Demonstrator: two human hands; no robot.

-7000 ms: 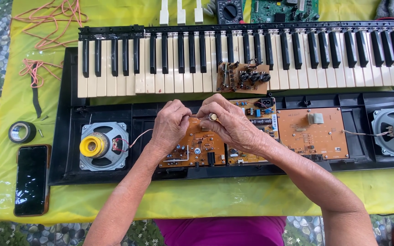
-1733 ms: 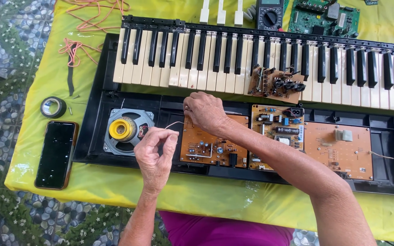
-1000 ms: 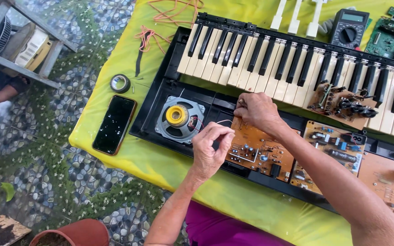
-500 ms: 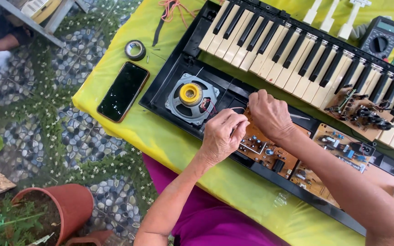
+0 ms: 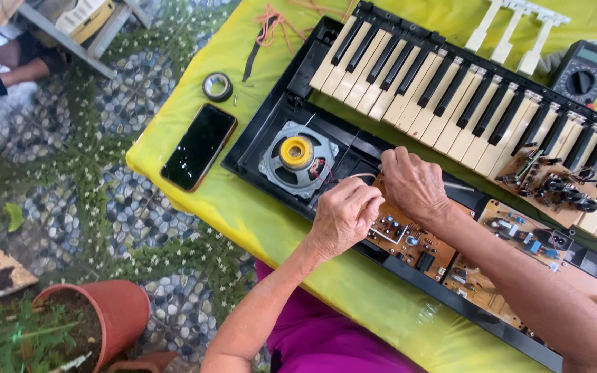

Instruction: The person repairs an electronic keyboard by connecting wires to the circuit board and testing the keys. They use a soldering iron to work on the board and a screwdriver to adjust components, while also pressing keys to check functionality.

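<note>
head view: my left hand (image 5: 343, 215) is curled narrow, fingertips pinched on a thin white wire (image 5: 354, 177) at the left end of the opened keyboard (image 5: 450, 90). my right hand (image 5: 414, 183) rests just right of it, fingers bent down onto the brown circuit board (image 5: 399, 235); i cannot tell whether it grips anything. the wire runs between both hands, just right of the one round speaker (image 5: 297, 159) with its yellow centre. i count three brown boards along the near edge of the case and one smaller loose board (image 5: 544, 181) lying on the keys at right. left of the case, on the yellow cloth (image 5: 243, 207), lie one black phone (image 5: 200, 146) and, farther, one roll of black tape (image 5: 217, 86). far right sits one multimeter (image 5: 584, 70), beside a strip of three loose white keys (image 5: 516, 27). near left on the ground stands one terracotta pot (image 5: 115, 311).
</note>
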